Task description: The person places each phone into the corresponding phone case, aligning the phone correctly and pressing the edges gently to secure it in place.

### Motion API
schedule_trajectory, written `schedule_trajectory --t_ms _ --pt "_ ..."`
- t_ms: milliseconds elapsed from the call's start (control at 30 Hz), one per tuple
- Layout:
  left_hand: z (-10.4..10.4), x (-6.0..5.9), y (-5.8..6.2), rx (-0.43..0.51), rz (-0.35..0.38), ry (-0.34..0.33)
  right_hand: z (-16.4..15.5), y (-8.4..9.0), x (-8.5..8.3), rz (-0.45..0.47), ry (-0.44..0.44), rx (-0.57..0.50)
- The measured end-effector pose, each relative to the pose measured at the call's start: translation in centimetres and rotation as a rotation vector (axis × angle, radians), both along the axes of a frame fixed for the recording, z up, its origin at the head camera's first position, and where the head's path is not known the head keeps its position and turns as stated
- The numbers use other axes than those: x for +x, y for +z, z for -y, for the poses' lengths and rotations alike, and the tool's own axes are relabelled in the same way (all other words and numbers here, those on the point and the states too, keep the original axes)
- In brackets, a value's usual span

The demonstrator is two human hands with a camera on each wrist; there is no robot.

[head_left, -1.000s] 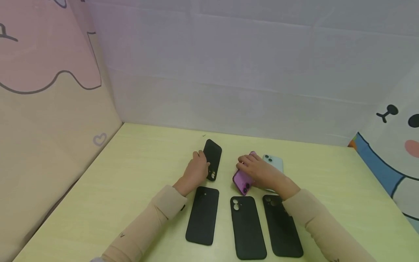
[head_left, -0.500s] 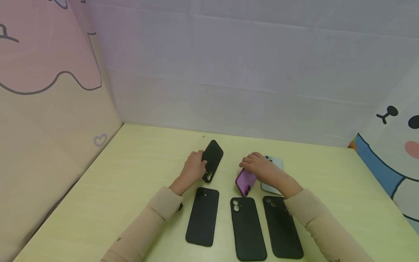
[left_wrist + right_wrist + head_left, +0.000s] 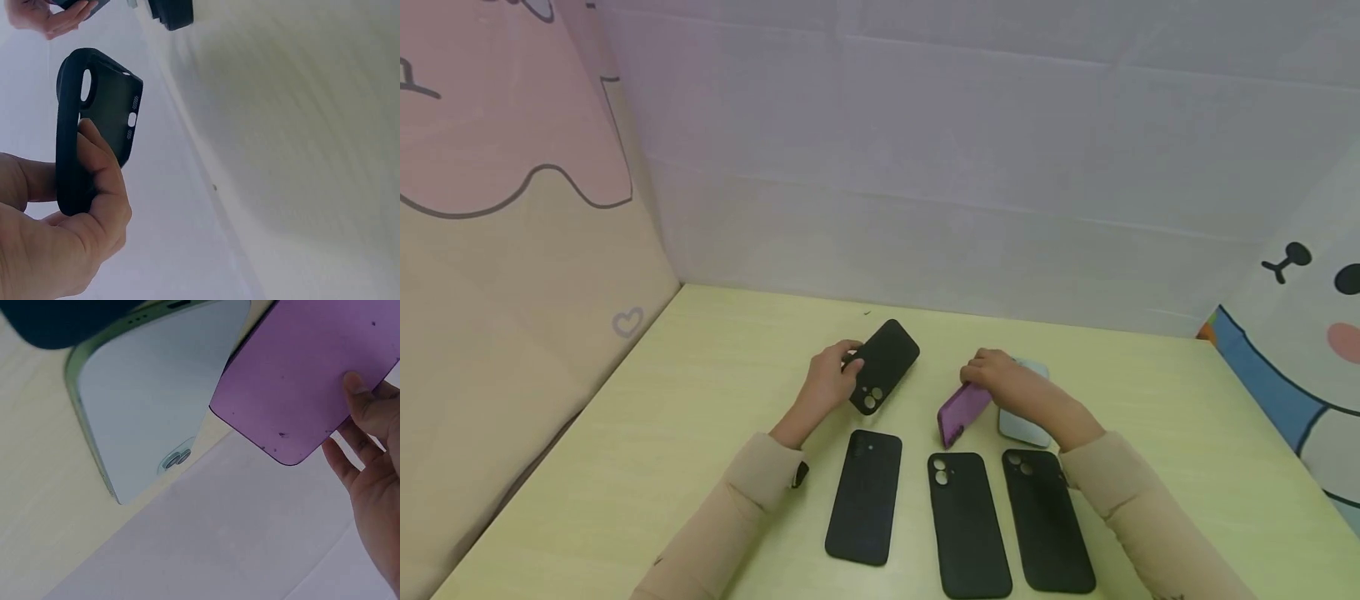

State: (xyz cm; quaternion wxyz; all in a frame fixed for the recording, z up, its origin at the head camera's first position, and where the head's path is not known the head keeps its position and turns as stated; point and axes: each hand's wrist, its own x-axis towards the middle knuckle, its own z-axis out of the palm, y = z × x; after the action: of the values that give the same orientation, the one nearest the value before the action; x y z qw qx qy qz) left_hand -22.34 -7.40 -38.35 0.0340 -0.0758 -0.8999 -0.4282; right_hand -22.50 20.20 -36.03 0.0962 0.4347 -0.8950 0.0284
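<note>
My left hand (image 3: 829, 379) grips a black phone case (image 3: 889, 357) by its side edge, tilted above the far middle of the table. In the left wrist view, fingers curl around the case (image 3: 67, 134), whose hollow inside and camera cutout show. A purple phone (image 3: 961, 412) is held by my right hand (image 3: 1011, 383), tilted with its camera end low. Seen from the right wrist, the thumb lies on the purple phone's flat face (image 3: 287, 394), fingers beneath. Partly behind the right hand, a pale mint phone (image 3: 1021, 428) lies camera side up on the table.
In the near row lie a black phone-shaped piece (image 3: 865, 500) and two black phone cases, one in the middle (image 3: 972, 533) and another at right (image 3: 1051, 529). A pale curtain-like wall (image 3: 925, 208) rises behind the table's far edge; printed panels flank both sides.
My left hand has drawn slightly left and turned the black case so its back faces more upward. My right hand has shifted a little right, tilting the purple phone; more of the mint phone's lower part shows.
</note>
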Motion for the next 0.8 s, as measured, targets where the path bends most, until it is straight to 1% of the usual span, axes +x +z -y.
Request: schedule_trajectory --t_ms 133,233,367,533,600,800 --pt "0.5 0.0 0.3 0.09 -0.046 0.015 -0.4 -0.1 0.1 -0.018 -0.018 -0.007" --pt "0.9 0.0 0.2 0.139 -0.085 0.017 -0.5 -0.2 0.3 -0.036 -0.039 0.001" --pt "1.2 0.0 0.2 0.175 -0.096 0.013 -0.7 -0.5 0.5 -0.059 -0.057 0.0" --pt "1.7 0.1 0.4 0.242 -0.025 0.027 -0.9 -0.8 0.7 -0.093 -0.068 -0.026" --pt "1.9 0.2 0.6 0.281 0.015 0.04 -1.0 -0.8 0.7 -0.1 -0.082 -0.042" --pt "2.4 0.3 1.2 0.347 0.092 0.077 -1.2 -0.5 0.9 -0.087 -0.129 -0.104"
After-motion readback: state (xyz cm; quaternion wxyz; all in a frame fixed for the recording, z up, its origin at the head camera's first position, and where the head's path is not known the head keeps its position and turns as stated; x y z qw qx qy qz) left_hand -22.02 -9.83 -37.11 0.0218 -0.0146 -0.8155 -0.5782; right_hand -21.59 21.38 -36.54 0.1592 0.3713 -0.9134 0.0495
